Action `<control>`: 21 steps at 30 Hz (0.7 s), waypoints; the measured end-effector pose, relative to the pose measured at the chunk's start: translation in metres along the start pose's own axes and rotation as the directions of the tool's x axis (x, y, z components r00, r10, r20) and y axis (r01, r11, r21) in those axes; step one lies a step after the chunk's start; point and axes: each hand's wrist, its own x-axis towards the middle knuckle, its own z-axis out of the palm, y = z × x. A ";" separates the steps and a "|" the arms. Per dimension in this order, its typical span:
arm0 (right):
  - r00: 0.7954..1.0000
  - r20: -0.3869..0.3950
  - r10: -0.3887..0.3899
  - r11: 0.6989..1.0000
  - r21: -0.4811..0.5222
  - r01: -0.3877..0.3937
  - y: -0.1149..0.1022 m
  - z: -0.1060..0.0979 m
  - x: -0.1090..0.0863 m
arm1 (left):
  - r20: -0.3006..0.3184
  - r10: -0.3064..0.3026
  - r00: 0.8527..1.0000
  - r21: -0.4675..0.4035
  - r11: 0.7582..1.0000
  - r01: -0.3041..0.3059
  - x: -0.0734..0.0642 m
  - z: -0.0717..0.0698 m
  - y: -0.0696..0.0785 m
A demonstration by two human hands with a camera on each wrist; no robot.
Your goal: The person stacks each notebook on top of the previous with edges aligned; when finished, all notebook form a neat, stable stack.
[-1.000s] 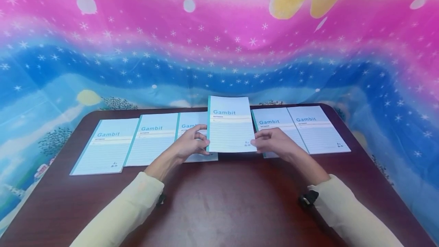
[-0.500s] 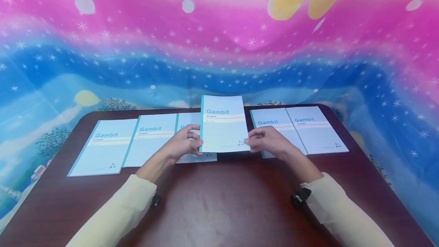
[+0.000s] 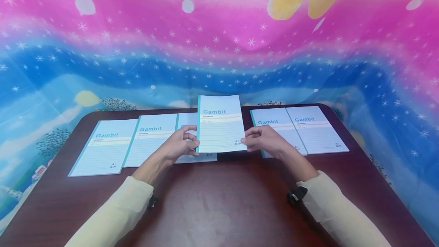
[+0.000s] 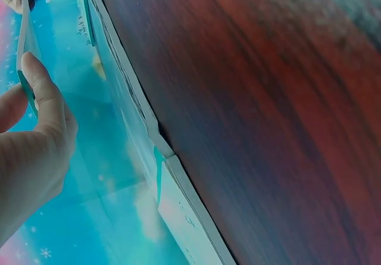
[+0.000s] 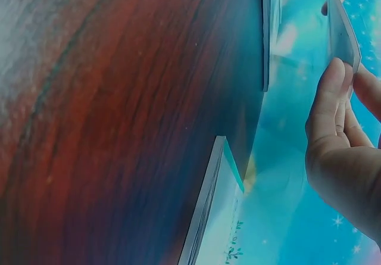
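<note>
A pale notebook (image 3: 221, 125) marked "Gambit", with a green spine on its left, is held up above the table between both hands. My left hand (image 3: 180, 144) pinches its left edge near the bottom, thumb in front. On the opposite edge, my right hand (image 3: 265, 141) grips the lower right corner. Both wrist views show the notebook raised clear of the table: its edge (image 4: 24, 44) rises from the left thumb, and its side (image 5: 342, 30) stands in the right fingers. Behind it, a flat notebook (image 3: 202, 157) is partly covered by the left hand and the held one.
Along the far side of the brown table (image 3: 223, 201) lie more matching notebooks. Two rest at the left, a leftmost one (image 3: 103, 151) and its neighbour (image 3: 151, 144). Two more lie at the right, one (image 3: 269, 119) partly behind the right hand and an outer one (image 3: 320, 132). A patterned cloth (image 3: 219, 48) hangs behind.
The held notebook has shifted left with both hands, now covering more of the notebook behind it and leaving a wider gap to the right-hand pair. The grip looks the same.
</note>
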 end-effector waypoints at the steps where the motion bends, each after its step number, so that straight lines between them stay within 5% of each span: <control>1: 1.000 0.000 -0.001 1.000 0.000 0.001 0.000 0.001 0.000 | -0.001 0.002 1.000 0.004 1.000 -0.002 0.000 -0.001 0.000; 21: 1.000 -0.002 -0.025 1.000 -0.001 0.025 -0.003 0.013 0.009 | -0.033 -0.017 0.999 0.032 0.999 0.018 -0.007 -0.013 0.000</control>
